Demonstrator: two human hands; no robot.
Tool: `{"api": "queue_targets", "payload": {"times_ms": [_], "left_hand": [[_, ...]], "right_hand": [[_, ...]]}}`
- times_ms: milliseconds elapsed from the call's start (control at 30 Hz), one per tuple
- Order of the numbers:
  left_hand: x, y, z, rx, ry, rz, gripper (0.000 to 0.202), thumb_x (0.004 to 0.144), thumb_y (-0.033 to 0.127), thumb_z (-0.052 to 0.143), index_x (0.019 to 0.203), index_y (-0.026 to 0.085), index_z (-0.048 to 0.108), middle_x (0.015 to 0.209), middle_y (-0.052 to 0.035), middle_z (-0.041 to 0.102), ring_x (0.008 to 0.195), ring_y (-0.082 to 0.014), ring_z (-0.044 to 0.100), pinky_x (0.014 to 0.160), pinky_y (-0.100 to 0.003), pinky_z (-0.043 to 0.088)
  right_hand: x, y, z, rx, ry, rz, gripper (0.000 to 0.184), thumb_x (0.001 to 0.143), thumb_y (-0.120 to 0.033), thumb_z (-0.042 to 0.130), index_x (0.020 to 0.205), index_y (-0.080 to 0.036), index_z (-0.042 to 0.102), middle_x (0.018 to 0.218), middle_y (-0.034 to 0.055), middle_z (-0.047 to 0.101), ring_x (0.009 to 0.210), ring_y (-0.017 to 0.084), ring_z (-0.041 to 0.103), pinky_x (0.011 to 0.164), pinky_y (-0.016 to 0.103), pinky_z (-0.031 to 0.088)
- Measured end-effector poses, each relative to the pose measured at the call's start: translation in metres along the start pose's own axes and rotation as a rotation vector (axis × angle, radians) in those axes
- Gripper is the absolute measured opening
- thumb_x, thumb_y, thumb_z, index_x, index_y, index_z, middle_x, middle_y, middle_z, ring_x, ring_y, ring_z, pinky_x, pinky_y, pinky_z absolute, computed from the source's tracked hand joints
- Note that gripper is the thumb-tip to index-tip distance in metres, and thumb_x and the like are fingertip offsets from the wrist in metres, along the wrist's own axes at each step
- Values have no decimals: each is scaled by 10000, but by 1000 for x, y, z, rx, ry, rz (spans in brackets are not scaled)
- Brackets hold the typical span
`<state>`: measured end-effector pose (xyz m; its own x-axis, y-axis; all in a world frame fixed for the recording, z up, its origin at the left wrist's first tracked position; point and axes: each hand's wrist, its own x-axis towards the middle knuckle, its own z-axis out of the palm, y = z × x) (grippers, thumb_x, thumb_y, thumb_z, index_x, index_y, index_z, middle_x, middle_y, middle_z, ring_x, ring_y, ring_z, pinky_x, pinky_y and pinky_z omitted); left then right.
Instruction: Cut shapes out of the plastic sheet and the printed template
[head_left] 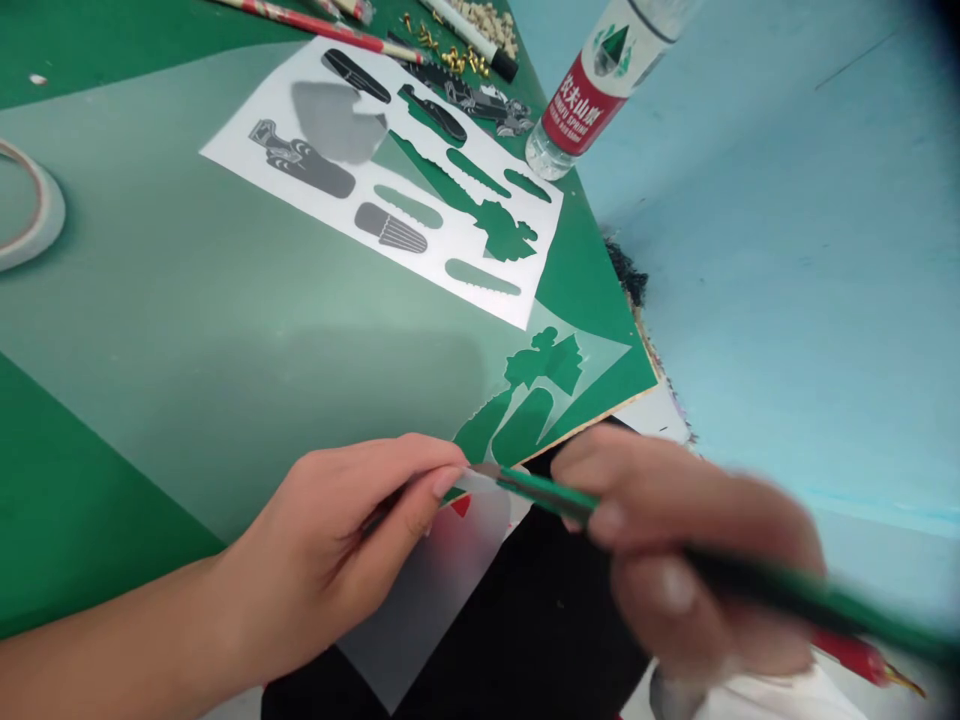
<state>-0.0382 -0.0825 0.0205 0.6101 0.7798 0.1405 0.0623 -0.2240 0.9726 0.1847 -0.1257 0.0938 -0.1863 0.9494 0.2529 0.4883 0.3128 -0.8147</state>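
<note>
Left hand (360,530): thumb and forefinger are closed together on the translucent sheet (262,300), at the near edge of the green tabletop (75,480).
Right hand (667,500): we see its fingers wrapped about a slender green tool (555,495), a little apart from the left hand.
Translucent sheet: it spreads over the tabletop, far and left of the fingertips — what seems to be one corner hangs below the edge, before black cloth (562,620).
Tool and sheet: the tool's long axis runs from near right to a tip at the left; that tip meets the sheet just right of the left thumb. The left hand is the nearer to it; the right grips farther back.
Figure-shaped opening (544,362): we find it just far of the tip, a rounded opening beside it.
Far side: white paper (457,235) bears printed and cut shapes; a bottle (585,100) stands at its right.
Hard to make out: the right hand is blurred, and we cannot tell whether the tip pierces the sheet. The left fingers hide the pinched part; the tape roll (45,215) is cut off at left.
</note>
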Motion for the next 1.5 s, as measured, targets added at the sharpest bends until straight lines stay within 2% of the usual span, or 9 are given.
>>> {"api": "queue_targets", "payload": {"times_ms": [67,133,267,367,467,667,767,967,1500], "left_hand": [[-1,-1,-1,-23,-10,-35,205,1108,183,476,1134,297,645,805,88,622,653,-42,512,666,-107,426],[-2,-2,-2,-91,-25,-90,246,1125,194,461,1196,340,646,902,78,672,749,-43,588,721,-104,463],[-4,-2,-3,-238,-10,-165,255,1141,242,469,1215,382,670,987,59,707,832,-60,653,753,-123,516],[-4,-2,-5,-250,5,-164,217,1123,265,535,1201,386,697,960,61,734,804,-64,674,719,-120,522],[-4,-2,-7,-223,-1,-161,198,1107,289,572,1198,397,711,956,62,760,784,-74,690,690,-131,525],[-1,1,-8,-184,-1,-148,179,1096,287,588,1163,379,726,969,65,777,813,-78,700,744,-129,552],[1,2,-7,-210,-1,-168,187,1114,299,551,1119,364,727,880,77,774,734,-66,675,690,-111,543],[4,5,-7,-197,49,-276,230,1115,385,542,1050,339,758,806,64,786,661,-93,681,594,-134,548],[5,7,-4,-226,166,-348,207,1087,421,604,989,384,783,774,93,785,594,-74,652,561,-102,554]], "right_hand": [[11,20,-8,304,28,65,130,1067,-298,562,1145,-284,665,821,17,716,679,171,684,582,317,540],[24,41,-18,481,3,94,136,1083,-294,555,1110,-272,687,795,19,709,676,162,684,532,287,494],[45,68,-33,624,-119,93,24,1025,-269,685,1004,-263,696,747,5,688,669,156,667,565,276,484],[51,76,-33,689,-264,115,115,998,-332,721,930,-246,686,884,45,741,757,186,712,655,323,547],[52,77,-26,761,-349,136,202,1024,-392,682,918,-221,700,930,69,735,780,180,703,688,326,540],[58,62,-9,985,-207,401,439,1007,-566,670,742,-220,619,529,-53,448,517,116,401,540,258,370],[65,54,1,1113,-155,599,458,982,-591,694,726,-225,594,513,-69,371,514,113,301,525,246,337],[71,51,20,1243,-145,836,418,1024,-545,651,780,-211,599,562,-68,354,551,102,293,526,205,335],[70,48,29,1112,-74,902,367,979,-523,726,786,-225,634,558,-67,300,559,108,306,500,208,326]]}}
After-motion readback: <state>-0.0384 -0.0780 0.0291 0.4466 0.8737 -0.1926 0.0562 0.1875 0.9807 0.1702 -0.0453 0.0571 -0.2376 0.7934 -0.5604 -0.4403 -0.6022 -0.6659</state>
